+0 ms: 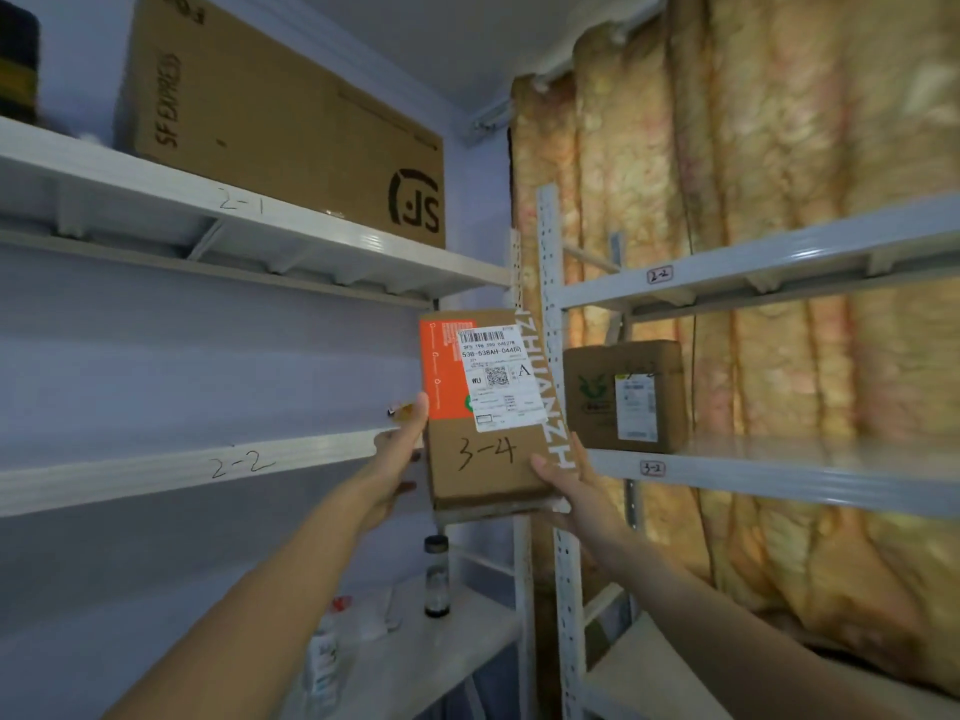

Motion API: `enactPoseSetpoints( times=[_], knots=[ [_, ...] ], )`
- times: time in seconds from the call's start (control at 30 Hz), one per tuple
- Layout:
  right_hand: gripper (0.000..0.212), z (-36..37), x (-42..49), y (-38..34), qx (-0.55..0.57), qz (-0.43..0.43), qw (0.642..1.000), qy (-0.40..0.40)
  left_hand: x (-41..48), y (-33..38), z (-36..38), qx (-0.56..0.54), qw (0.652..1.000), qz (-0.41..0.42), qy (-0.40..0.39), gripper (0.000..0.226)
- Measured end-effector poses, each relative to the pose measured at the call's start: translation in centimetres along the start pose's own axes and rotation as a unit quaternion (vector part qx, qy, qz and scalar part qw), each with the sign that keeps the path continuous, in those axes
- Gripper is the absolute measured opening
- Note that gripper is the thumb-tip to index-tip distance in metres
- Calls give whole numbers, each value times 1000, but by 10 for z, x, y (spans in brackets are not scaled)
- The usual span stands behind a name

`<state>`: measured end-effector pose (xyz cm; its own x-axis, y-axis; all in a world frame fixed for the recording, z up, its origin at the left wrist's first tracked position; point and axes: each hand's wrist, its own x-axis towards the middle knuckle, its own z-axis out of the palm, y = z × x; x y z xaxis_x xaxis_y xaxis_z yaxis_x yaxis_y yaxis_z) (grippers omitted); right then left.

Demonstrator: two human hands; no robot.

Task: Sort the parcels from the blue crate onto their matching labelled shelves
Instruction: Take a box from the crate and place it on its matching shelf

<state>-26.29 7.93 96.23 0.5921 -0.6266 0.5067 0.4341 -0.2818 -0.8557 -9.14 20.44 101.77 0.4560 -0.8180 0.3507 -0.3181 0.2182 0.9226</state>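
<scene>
The forearms [260, 615] are stretched forward, and the parcel [483, 480] marked 3-4 is clamped in the air between the left hand [402, 449], on its left edge, and the right hand [571, 485], under its lower right corner. Right of the grip a shelf labelled 3-2 [753, 478] is seen, and left of it a shelf labelled 2-2 [156, 472]. Neither matches, so it is judged that shelf 3-4 must be sought next.
</scene>
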Motion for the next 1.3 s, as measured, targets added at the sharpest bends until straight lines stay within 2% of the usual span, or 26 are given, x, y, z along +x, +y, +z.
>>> enactPoseSetpoints(
  times=[0.07,0.1,0.17,0.23,0.3,0.4,0.5,0.6,0.67,0.73,0.83,0.9,1.0,1.1,1.23,1.3],
  knots=[
    [69,-8,-17,-3,-79,-26,995,51,-3,4,12,-50,995,6,-86,68],
    [67,-12,-24,-5,-97,-43,992,73,-4,5,21,-79,990,21,-112,67],
    [55,-15,-37,-15,-80,-84,989,97,-9,7,44,-131,982,60,-122,80],
    [59,-22,-46,-31,-55,-98,986,127,-14,11,66,-104,977,111,-146,79],
    [68,-34,-55,-52,-80,-108,977,163,-22,24,80,-49,973,138,-179,80],
    [71,-54,-67,-87,-236,-147,943,183,-28,48,100,22,978,179,-108,90],
    [64,-71,-70,-116,-356,-179,891,218,-36,63,138,-32,972,230,-48,83],
    [57,-98,-80,-139,-420,-146,873,200,-43,63,180,-71,970,229,-34,74],
    [55,-125,-98,-153,-484,-80,858,150,-44,59,205,-75,971,223,-53,72],
    [55,-152,-120,-166,-535,-12,834,138,-47,55,233,-92,968,215,-94,72],
    [56,-190,-159,-182,-539,0,816,208,-61,54,288,-115,955,213,-173,68],
    [56,-217,-193,-195,-528,-15,800,284,-75,58,331,-131,938,224,-229,70],
    [49,-252,-252,-214,-537,-53,736,409,-104,73,396,-164,912,243,-287,71],
    [45,-281,-309,-236,-543,-70,697,462,-142,92,462,-215,896,243,-303,72],
    [59,-311,-387,-272,-559,-52,646,517,-200,114,538,-260,888,229,-303,76],
    [54,-322,-425,-291,-554,-54,621,552,-228,124,573,-258,883,244,-308,77]
  ],
)
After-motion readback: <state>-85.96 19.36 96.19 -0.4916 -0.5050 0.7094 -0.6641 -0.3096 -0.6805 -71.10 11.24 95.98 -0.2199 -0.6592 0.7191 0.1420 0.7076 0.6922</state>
